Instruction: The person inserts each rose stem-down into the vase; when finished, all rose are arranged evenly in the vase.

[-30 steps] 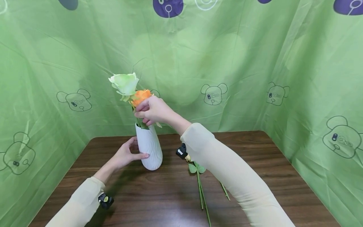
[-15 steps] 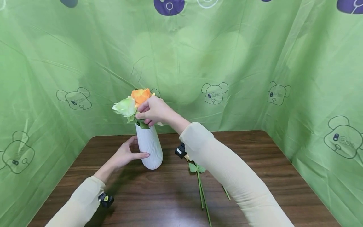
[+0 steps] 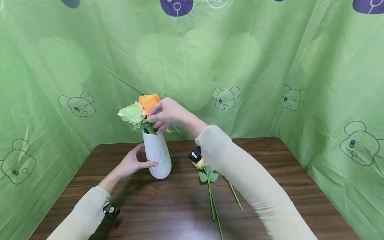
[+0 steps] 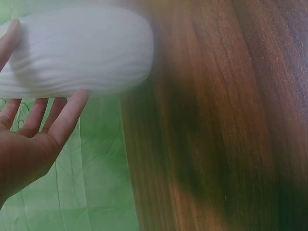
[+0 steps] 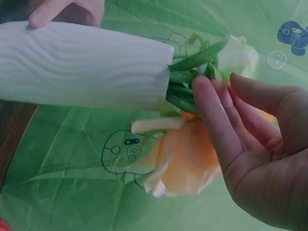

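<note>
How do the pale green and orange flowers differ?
The pale green flower has whitish-green petals; the orange flower, bright orange. In the head view, the orange flower sits higher, partly behind the right hand; the pale green flower sits lower, farther left. Both stand in the white vase.

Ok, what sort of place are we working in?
Probably a makeshift recording booth: a printed green curtain hangs round three sides of a wood-grained table, and a small black camera sits at each wrist.
</note>
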The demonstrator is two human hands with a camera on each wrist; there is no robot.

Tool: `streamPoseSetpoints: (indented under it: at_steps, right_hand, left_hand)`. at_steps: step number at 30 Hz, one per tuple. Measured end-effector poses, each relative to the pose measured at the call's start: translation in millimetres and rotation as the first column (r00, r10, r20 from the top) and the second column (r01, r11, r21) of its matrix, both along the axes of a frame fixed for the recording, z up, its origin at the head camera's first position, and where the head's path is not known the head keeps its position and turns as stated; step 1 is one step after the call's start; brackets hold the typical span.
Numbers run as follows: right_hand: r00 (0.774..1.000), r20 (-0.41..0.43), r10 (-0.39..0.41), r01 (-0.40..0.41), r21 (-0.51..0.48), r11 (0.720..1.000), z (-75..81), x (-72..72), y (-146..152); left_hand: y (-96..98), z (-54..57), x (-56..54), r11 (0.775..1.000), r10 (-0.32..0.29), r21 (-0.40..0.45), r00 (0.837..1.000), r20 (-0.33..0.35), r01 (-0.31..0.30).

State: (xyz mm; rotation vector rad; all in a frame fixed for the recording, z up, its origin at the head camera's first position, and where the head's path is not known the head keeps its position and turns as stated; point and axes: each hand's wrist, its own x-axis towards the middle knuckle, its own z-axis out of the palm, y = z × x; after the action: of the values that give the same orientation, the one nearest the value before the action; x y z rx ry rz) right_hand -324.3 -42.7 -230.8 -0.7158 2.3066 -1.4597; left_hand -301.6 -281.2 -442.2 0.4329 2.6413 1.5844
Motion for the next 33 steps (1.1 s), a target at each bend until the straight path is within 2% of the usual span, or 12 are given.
streamPoseSetpoints:
  at_steps: [9, 14, 17, 24, 33]
  right_hand:
    - [0.999, 0.032, 0.009, -0.007, -0.073, 0.997, 11.9, 0.7, 28.5]
    - [0.995, -0.006, -0.096, 0.095, -0.015, 0.995, 16.1, -1.1, 53.0]
    - [0.987, -0.007, -0.162, 0.162, 0.013, 0.987, 13.4, -4.6, 69.8]
    - [0.975, 0.044, -0.217, 0.214, 0.063, 0.975, -9.5, -14.5, 109.7]
    - [0.968, 0.120, -0.221, 0.209, 0.104, 0.972, -50.8, -18.4, 154.5]
  left_hand:
    - [-0.4, 1.9, -0.3, 1.000, 0.006, -0.011, 1.000, -0.003, -0.006]
    - [-0.5, 4.0, 0.6, 1.000, 0.002, -0.009, 1.000, -0.012, -0.002]
    - [-0.8, 5.6, 0.6, 1.000, 0.003, -0.001, 1.000, -0.010, -0.003]
    - [-1.1, 7.3, 0.0, 1.000, 0.001, -0.018, 1.000, -0.008, -0.002]
    - [-2.5, 4.8, 1.4, 1.000, 0.000, 0.008, 1.000, -0.001, 0.000]
